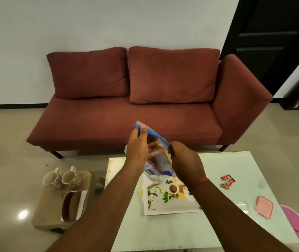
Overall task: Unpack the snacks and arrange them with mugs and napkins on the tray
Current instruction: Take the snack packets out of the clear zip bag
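On the table (217, 224) the tray (163, 208) is seen to carry no mugs, napkins or snacks yet, only a few small wrapped sweets (227, 181) and a pink stack, perhaps napkins (264, 206), having been laid out to the right of the tray, so the task is judged barely begun. Above the tray's far edge the snack bag (158, 155) is held up, its top pinched by the curled fingers (142, 130) of the left hand (137, 148) and its right edge by the right hand (185, 160). The two mugs (62, 178) are left on a low stool (54, 206), well apart to the left of the tray.

Quantities: two mugs (52, 179) (71, 178), one tray (170, 202), one snack bag (156, 155), two loose wrapped snacks (227, 181), one pink napkin stack (264, 206).
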`<act>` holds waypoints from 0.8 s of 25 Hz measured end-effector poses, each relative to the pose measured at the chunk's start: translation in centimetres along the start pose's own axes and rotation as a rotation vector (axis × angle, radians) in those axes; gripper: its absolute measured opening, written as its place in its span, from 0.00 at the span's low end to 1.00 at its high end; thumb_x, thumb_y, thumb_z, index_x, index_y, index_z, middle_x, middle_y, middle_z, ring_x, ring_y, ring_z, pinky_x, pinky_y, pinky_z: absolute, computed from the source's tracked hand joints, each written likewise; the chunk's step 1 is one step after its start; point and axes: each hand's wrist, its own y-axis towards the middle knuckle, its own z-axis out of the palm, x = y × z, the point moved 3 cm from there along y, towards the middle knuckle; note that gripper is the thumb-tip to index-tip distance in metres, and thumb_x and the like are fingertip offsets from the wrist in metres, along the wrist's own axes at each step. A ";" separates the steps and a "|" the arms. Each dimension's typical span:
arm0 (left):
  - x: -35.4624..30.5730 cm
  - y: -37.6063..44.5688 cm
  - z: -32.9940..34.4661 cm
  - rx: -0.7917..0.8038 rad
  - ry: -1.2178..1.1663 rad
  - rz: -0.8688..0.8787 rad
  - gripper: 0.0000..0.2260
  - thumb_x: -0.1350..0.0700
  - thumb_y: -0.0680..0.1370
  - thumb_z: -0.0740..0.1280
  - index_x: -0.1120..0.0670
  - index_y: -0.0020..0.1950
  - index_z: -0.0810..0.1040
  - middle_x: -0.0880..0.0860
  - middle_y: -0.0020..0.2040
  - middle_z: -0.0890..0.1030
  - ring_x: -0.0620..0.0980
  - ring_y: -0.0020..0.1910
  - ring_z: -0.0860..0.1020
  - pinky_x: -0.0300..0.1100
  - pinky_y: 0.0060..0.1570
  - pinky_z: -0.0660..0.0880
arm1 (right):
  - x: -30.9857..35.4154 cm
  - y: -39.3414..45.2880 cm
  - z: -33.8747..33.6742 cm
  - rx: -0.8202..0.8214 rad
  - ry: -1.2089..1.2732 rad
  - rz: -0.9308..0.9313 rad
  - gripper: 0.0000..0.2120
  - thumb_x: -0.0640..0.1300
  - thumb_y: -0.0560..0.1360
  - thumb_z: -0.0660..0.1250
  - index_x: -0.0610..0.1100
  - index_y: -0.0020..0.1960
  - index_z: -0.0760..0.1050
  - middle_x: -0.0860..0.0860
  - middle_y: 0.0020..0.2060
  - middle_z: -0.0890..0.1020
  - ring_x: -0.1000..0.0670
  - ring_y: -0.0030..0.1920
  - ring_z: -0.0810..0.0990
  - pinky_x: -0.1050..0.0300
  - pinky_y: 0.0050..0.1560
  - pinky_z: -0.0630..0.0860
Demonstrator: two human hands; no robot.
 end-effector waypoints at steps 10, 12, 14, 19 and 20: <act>0.2 -1.9 1.7 0.198 0.263 -0.078 0.11 0.44 0.82 0.61 0.50 0.53 0.75 0.52 0.53 0.82 0.51 0.51 0.83 0.45 0.46 0.83 | 2.3 3.2 -1.6 0.161 0.301 0.170 0.10 0.37 0.79 0.62 0.46 0.57 0.77 0.48 0.46 0.85 0.52 0.43 0.83 0.58 0.45 0.81; -0.5 -1.9 2.8 0.166 0.265 -0.078 0.12 0.43 0.82 0.62 0.51 0.53 0.74 0.52 0.52 0.82 0.50 0.50 0.82 0.45 0.45 0.83 | 2.1 3.8 -2.8 0.146 0.303 0.117 0.09 0.35 0.77 0.64 0.46 0.53 0.78 0.49 0.44 0.85 0.53 0.41 0.83 0.59 0.43 0.81; -1.0 -2.4 4.5 0.136 0.245 -0.070 0.13 0.43 0.81 0.62 0.52 0.53 0.75 0.52 0.51 0.82 0.50 0.49 0.83 0.49 0.47 0.84 | 1.4 4.1 -4.0 0.123 0.362 0.092 0.10 0.32 0.75 0.63 0.45 0.50 0.77 0.49 0.42 0.85 0.53 0.41 0.84 0.56 0.42 0.82; -2.0 -3.0 8.8 0.083 0.043 -0.034 0.11 0.48 0.82 0.61 0.52 0.55 0.80 0.53 0.51 0.85 0.49 0.49 0.84 0.41 0.35 0.81 | -0.5 5.1 -6.8 0.096 0.416 0.028 0.11 0.31 0.73 0.65 0.47 0.46 0.72 0.55 0.35 0.80 0.57 0.35 0.80 0.66 0.31 0.75; -2.2 -3.2 9.6 0.075 0.031 -0.023 0.10 0.49 0.82 0.61 0.51 0.55 0.80 0.52 0.50 0.85 0.49 0.49 0.84 0.39 0.35 0.80 | -1.1 5.3 -7.2 0.090 0.416 0.016 0.11 0.31 0.73 0.65 0.47 0.45 0.71 0.55 0.34 0.79 0.56 0.35 0.80 0.65 0.31 0.75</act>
